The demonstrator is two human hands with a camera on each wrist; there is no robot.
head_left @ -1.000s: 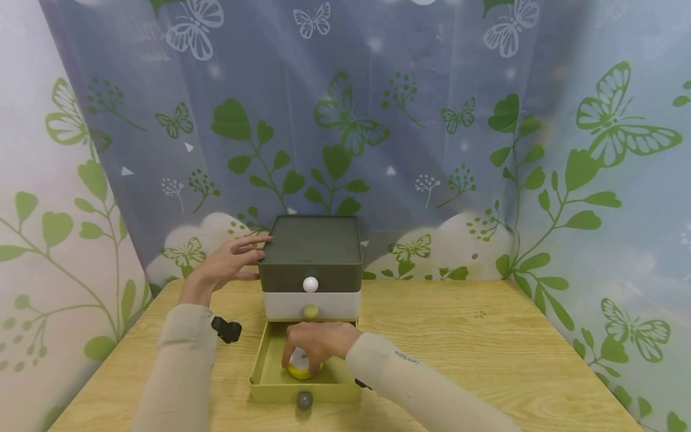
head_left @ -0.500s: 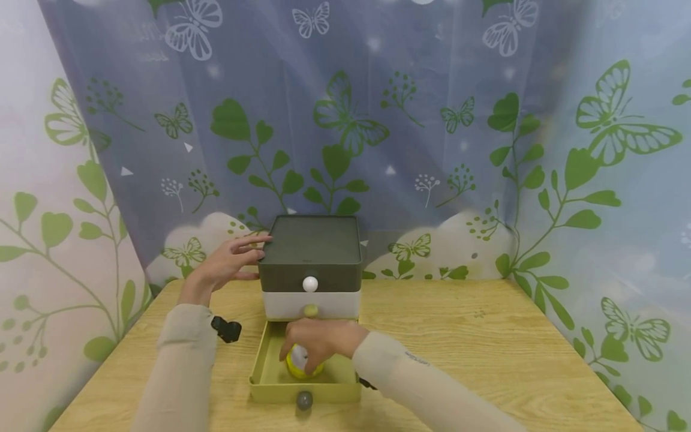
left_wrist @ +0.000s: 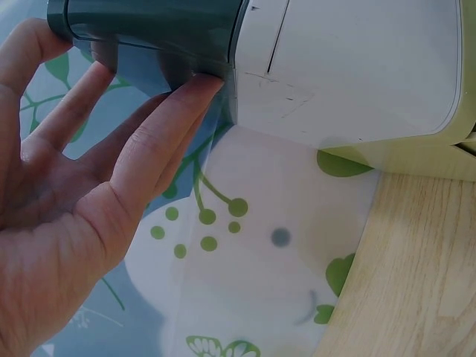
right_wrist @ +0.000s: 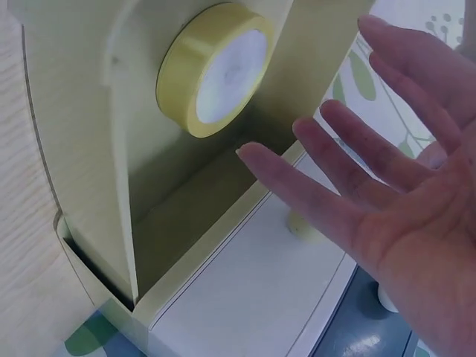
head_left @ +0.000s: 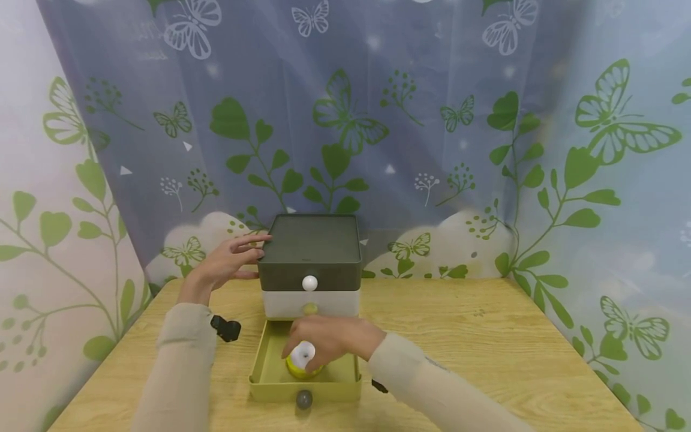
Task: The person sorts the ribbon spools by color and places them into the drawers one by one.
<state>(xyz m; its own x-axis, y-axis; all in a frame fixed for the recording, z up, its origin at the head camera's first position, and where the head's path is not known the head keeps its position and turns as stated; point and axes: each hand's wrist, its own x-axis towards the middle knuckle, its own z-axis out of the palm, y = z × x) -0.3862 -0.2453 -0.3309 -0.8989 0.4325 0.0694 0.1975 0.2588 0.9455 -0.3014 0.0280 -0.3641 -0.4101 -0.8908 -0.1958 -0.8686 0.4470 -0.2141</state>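
Observation:
In the pulled-out yellow-green bottom drawer (head_left: pixel 275 393) lies a thick round yellow disc (right_wrist: pixel 175 85) with a pale, dished face. My right hand (head_left: pixel 335 337) hovers over it, fingers spread and holding nothing. The right wrist view shows those fingertips apart from the disc (right_wrist: pixel 230 74). At the left side of the stacked drawer unit, my left hand (head_left: pixel 225 264) rests its fingertips against the dark green top section (head_left: pixel 315 240). Its fingers stay extended, with the thumb along the lower edge of that section (left_wrist: pixel 156 26) in the left wrist view.
Between top and bottom sits a white drawer (head_left: pixel 283 305), closed, with a yellow-green knob (head_left: pixel 310 309). The top drawer has a white knob (head_left: pixel 310 283), the bottom one a grey knob (head_left: pixel 304 399). A patterned curtain (head_left: pixel 410 120) hangs behind the wooden table (head_left: pixel 448 336).
My right hand has let go of the yellow disc and lifted slightly to the right, uncovering more of its pale face. The left hand keeps its place on the drawer unit.

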